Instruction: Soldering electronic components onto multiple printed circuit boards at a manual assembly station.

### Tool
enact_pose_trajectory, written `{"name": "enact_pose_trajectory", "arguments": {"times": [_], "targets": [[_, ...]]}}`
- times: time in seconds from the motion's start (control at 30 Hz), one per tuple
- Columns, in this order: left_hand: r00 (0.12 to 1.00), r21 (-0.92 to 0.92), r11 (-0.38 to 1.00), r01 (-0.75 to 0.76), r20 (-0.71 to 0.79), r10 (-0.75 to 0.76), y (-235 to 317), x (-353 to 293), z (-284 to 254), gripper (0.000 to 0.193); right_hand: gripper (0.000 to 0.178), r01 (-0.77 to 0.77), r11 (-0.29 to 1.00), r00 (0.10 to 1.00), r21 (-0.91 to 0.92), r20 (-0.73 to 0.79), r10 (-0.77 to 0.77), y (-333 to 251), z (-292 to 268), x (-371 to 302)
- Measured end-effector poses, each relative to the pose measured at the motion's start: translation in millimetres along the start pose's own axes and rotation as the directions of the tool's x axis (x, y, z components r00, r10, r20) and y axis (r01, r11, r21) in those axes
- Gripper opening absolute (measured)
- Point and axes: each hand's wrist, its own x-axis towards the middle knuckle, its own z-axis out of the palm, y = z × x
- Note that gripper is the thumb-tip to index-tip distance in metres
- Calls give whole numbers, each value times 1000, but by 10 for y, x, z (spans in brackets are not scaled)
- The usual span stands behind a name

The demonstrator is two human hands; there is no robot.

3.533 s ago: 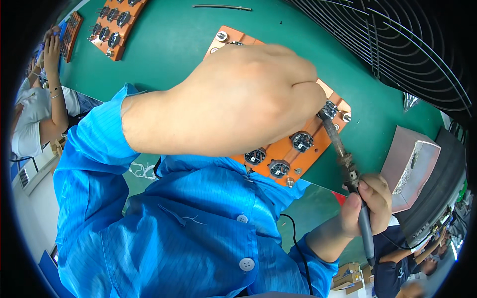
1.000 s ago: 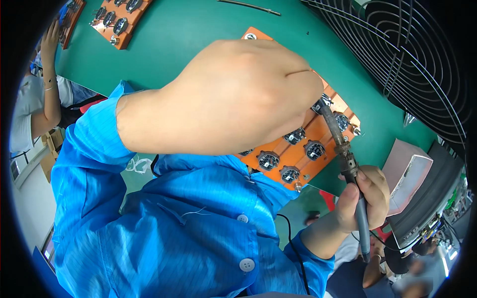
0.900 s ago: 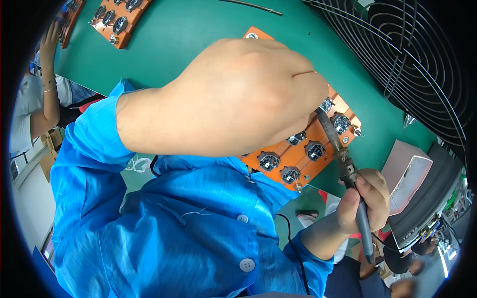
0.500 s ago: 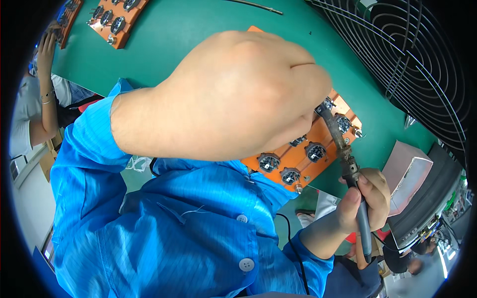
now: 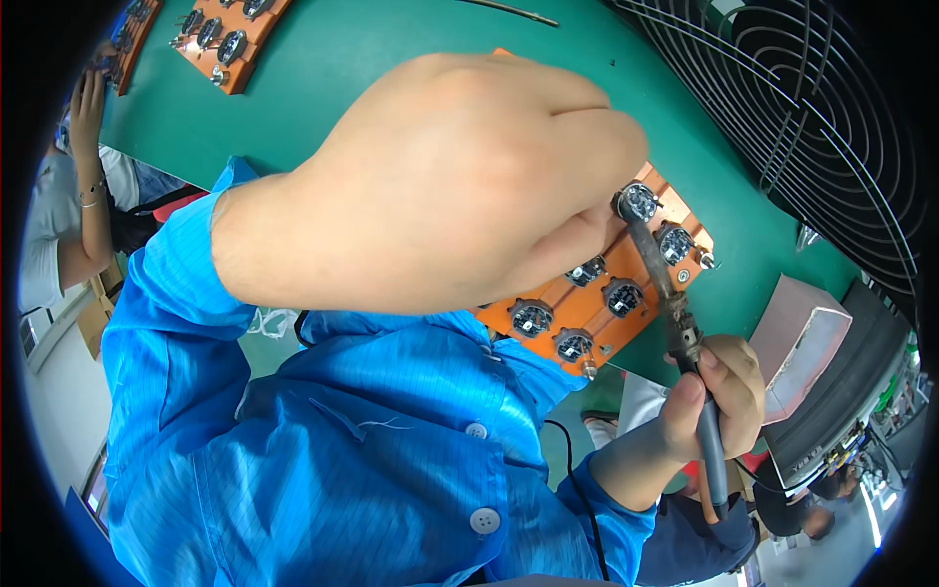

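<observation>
My right hand [image 5: 719,396] grips a soldering iron [image 5: 713,440] by its grey handle. The iron's dark tip reaches up and left to a round black component [image 5: 638,203] on an orange fixture board [image 5: 626,338]. Several more such components sit in rows on the board, with metal posts at its corners. My left hand [image 5: 469,186] is curled closed above the board's left part and covers much of it. Its fingertips point down near the component at the iron's tip; whatever they pinch is hidden behind the hand.
A black wire fan guard [image 5: 782,108] rises at the far right, with a pinkish open box [image 5: 802,342] below it. Another orange board [image 5: 233,44] lies on the green table [image 5: 391,39] at far left. A thin rod [image 5: 509,12] lies at the back. A co-worker's hand [image 5: 88,108] is at the left edge.
My left hand has shifted slightly left, uncovering more of the round component at the iron's tip. The soldering iron has swung slightly, its handle end moving a little left and down.
</observation>
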Motion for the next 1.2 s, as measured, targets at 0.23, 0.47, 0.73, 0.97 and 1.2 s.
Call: {"name": "enact_pose_trajectory", "arguments": {"times": [0.23,0.47,0.73,0.97,1.2], "targets": [[996,-77,996,36,-82,-43,-34,-94,-123,17,31,-42,999,995,26,-94,45,-20,-47,-52],[997,-31,999,34,-62,-36,-134,-207,-267,20,34,-37,995,990,88,-134,49,-79,96,42],[992,-13,1000,15,-124,-17,-217,-232,-191,21,25,10,998,998,62,-55,-7,-34,290,234],[994,40,999,-5,-110,10,-266,-226,-136,21,24,-5,998,998,59,-59,8,-40,315,234],[996,114,993,-33,-79,42,-253,-198,-101,22,26,-3,998,998,64,-64,7,-31,304,238]]}}
